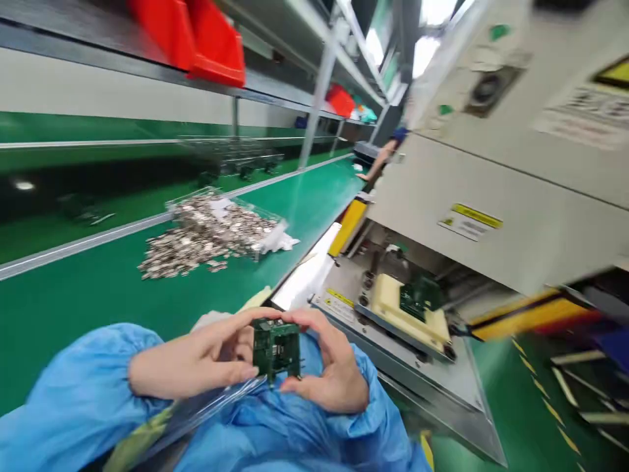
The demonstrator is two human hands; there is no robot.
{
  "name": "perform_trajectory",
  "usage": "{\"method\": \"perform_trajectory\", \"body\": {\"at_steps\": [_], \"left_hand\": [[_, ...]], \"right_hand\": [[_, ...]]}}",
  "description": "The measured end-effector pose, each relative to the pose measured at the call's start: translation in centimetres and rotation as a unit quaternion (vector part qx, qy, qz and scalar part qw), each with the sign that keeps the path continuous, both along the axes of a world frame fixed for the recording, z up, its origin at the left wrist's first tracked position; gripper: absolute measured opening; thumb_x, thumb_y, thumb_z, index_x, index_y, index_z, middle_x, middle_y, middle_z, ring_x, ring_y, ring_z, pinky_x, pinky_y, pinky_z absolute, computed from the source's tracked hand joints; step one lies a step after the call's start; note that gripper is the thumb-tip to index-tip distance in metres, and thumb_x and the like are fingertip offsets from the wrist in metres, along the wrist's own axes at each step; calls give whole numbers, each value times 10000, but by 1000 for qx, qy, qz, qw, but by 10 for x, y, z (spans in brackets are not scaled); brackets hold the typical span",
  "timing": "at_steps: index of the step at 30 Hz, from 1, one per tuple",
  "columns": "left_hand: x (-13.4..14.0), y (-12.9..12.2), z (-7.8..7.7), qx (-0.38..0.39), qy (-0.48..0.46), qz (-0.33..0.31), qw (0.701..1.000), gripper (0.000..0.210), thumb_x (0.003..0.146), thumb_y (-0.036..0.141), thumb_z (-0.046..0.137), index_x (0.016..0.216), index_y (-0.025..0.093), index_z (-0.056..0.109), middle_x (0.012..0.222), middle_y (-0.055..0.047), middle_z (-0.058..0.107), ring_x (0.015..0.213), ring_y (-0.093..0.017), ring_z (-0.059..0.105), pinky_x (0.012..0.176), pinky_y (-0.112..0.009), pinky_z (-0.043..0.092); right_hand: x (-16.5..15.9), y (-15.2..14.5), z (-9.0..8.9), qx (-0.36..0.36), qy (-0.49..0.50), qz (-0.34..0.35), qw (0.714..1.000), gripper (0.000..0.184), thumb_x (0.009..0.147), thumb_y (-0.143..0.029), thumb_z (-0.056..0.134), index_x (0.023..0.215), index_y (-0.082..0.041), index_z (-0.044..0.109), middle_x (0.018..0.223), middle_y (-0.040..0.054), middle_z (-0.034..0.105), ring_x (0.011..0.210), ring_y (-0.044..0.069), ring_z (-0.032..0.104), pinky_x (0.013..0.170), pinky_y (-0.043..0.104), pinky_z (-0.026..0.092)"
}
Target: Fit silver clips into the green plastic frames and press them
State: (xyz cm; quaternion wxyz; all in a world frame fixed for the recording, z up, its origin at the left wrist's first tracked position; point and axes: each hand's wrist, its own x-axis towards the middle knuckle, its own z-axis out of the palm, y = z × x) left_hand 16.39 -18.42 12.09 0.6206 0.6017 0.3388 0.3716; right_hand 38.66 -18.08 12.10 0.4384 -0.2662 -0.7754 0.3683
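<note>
Between my two hands, above my blue-clad lap, is a dark green plastic housing (276, 349) with openings and short legs or pins. My left hand (206, 357) grips its left side, thumb low and fingers over the top. On the other side, my right hand (331, 364) pinches it between thumb below and index finger above. Small details inside the housing are too blurred to name. To the right, a similar dark green part (421, 297) sits on a cream fixture (388, 298) in the machine.
A heap of small metal pieces (196, 239) lies on the green bench (98, 314), partly in a clear tray. The pale machine (491, 190) stands at right, with yellow guards (348, 226). Red bins (216, 46) hang over the shelf edge. Another person's arm (381, 160) reaches in farther back.
</note>
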Motion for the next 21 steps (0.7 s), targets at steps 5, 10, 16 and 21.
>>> {"method": "perform_trajectory", "body": {"at_steps": [5,10,16,21], "left_hand": [[91,65,38,142,67,-137,978,530,770,283,678,1279,203,556,1059,-113,696,1003,-257,670,883,-392,543],[229,98,55,326,112,-85,935,666,724,358,717,1308,112,515,1367,-198,524,1263,-341,494,1083,-485,371],[285,111,58,286,95,-94,949,778,653,322,784,1339,113,481,1144,-184,662,1092,-345,616,944,-490,491],[213,102,61,205,14,-81,975,744,602,278,829,1273,150,532,1122,-127,672,1047,-273,645,940,-439,517]], "right_hand": [[104,-49,11,93,116,-334,931,606,773,-549,729,1276,-273,536,1195,113,610,1125,319,581,942,498,497],[199,-78,7,197,185,-665,696,658,772,-362,750,1346,-216,465,1356,126,489,1287,350,446,1049,615,361],[234,-59,1,102,130,-601,782,679,741,-360,773,1325,-175,479,1337,153,523,1276,305,471,1102,521,333],[226,-1,21,77,6,-505,860,661,722,-388,762,1297,-188,503,1250,142,588,1146,280,571,960,441,485]]}}
